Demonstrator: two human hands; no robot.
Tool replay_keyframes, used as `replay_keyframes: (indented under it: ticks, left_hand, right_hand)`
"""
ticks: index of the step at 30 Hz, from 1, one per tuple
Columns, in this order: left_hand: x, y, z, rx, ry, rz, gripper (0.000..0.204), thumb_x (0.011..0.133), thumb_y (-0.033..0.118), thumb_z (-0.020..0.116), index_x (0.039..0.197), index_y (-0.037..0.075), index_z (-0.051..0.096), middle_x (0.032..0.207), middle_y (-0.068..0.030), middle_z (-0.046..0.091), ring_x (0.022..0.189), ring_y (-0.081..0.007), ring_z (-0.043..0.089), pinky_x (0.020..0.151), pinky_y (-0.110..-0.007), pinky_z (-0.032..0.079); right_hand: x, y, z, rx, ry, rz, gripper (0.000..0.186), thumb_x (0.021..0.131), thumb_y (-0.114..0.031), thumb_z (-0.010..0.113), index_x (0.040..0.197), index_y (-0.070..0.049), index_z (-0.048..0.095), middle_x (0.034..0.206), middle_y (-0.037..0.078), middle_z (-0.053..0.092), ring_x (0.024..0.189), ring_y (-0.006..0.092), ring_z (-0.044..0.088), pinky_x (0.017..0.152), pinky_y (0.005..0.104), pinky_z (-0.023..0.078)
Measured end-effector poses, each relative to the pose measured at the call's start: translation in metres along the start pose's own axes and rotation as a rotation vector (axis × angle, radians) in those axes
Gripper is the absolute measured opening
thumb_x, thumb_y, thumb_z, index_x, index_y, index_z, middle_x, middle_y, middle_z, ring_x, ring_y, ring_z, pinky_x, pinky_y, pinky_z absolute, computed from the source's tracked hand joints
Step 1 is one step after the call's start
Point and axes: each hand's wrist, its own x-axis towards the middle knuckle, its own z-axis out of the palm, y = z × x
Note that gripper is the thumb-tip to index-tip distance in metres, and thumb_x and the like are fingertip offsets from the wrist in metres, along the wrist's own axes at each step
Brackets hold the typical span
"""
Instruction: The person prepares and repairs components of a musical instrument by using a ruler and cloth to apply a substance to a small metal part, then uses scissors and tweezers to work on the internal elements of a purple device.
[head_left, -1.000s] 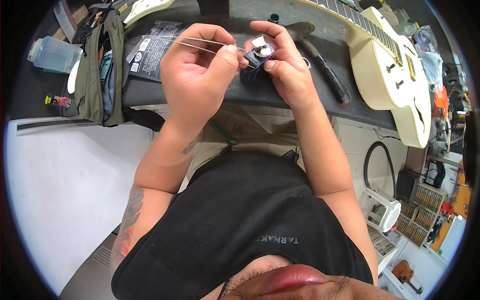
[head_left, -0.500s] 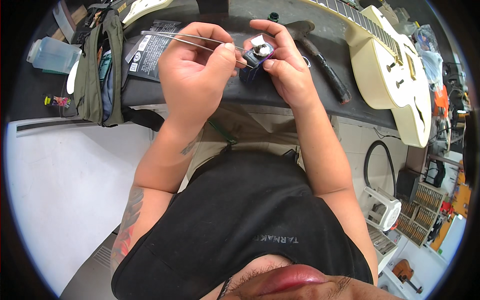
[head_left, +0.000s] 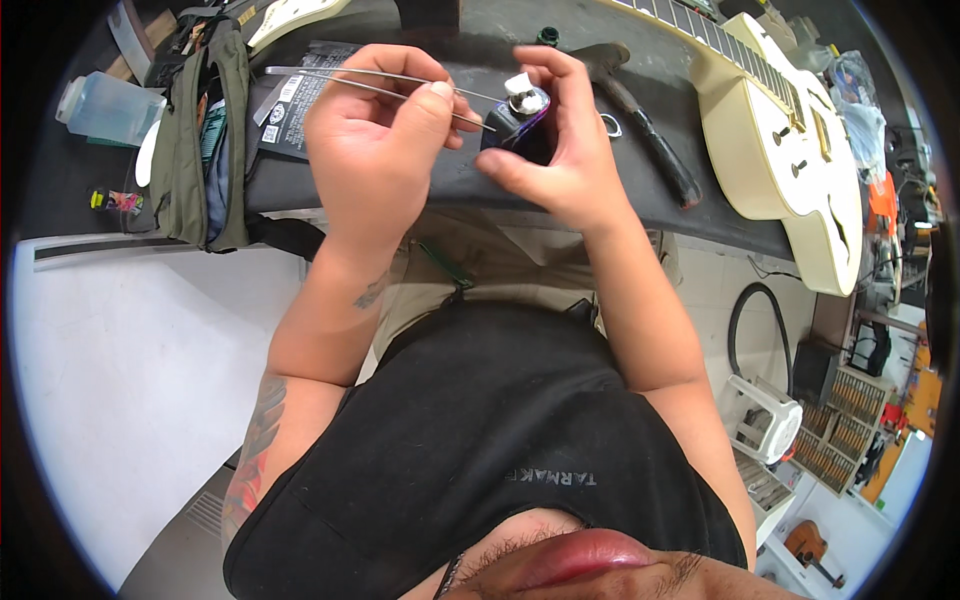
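My left hand (head_left: 380,130) is closed around a pair of long metal tweezers (head_left: 285,71), pinched between thumb and fingers. Their two tips are spread and point toward a small dark boxy device with purple edges (head_left: 518,125), which looks like a vape mod. White cotton (head_left: 522,92) sticks up from the device's top. Beside it, my right hand (head_left: 572,150) is curved with thumb and fingers apart. Its fingers are along the device's right side and the thumb is off its near face; whether the fingers touch it is hard to tell.
A hammer (head_left: 650,130) lies right of my hands, with a cream electric guitar (head_left: 745,130) beyond. At left are an olive bag (head_left: 195,150), a clear bottle of bluish liquid (head_left: 110,108) and a dark printed packet (head_left: 290,115). A green cap (head_left: 547,36) sits behind the device.
My right thumb has come away from the device and the hand has spread. My left hand has drawn slightly left and toward me with the tweezers.
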Motion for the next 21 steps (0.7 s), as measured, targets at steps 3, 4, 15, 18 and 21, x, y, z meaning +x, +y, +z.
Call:
replay_keyframes:
  ticks: [3,4,15,18,21]
  left_hand:
    - [0.006,0.0,-0.014,-0.047,0.009,-0.017,0.009,0.104,0.002,0.068,0.111,-0.003,0.07,0.09,-0.0121,0.078,0.08,-0.0182,0.078,0.069,-0.03,0.061]
    - [0.007,-0.001,-0.019,-0.067,0.011,-0.021,0.01,0.105,0.003,0.068,0.112,-0.003,0.07,0.091,-0.0125,0.078,0.08,-0.0198,0.078,0.068,-0.032,0.061]
    - [0.008,-0.006,-0.039,-0.181,0.013,-0.077,0.013,0.104,0.003,0.067,0.116,0.001,0.071,0.097,-0.0127,0.078,0.084,-0.0244,0.079,0.071,-0.032,0.058]
    - [0.011,-0.012,-0.037,-0.188,-0.021,-0.09,0.013,0.104,0.003,0.067,0.116,0.001,0.071,0.098,-0.0123,0.078,0.084,-0.0247,0.08,0.07,-0.032,0.059]
    - [0.013,-0.017,-0.03,-0.197,-0.048,-0.108,0.013,0.104,0.003,0.068,0.116,0.001,0.071,0.1,-0.012,0.078,0.085,-0.0243,0.08,0.07,-0.032,0.059]
  right_hand:
    - [-0.005,-0.009,0.009,-0.198,0.119,0.064,0.094,0.072,-0.027,0.107,0.143,-0.004,0.051,0.126,0.011,0.064,0.112,0.0214,0.065,0.1,0.0373,0.056]
    - [-0.007,-0.013,0.011,-0.179,0.15,0.203,0.089,0.072,-0.019,0.107,0.14,-0.004,0.052,0.122,0.006,0.063,0.109,0.0163,0.062,0.101,0.0334,0.054]
    - [-0.009,0.0,-0.013,0.126,0.138,0.205,0.046,0.091,-0.001,0.067,0.137,0.001,0.069,0.12,0.007,0.077,0.111,0.0146,0.071,0.101,0.0323,0.057]
    - [-0.008,-0.005,-0.013,0.202,0.089,0.25,0.055,0.09,0.01,0.057,0.143,0.003,0.064,0.133,0.008,0.071,0.123,0.0142,0.067,0.109,0.0302,0.052]
    - [-0.007,-0.006,-0.011,0.14,0.091,0.222,0.056,0.09,0.009,0.056,0.144,0.002,0.064,0.131,0.006,0.071,0.121,0.0131,0.066,0.11,0.0297,0.05]
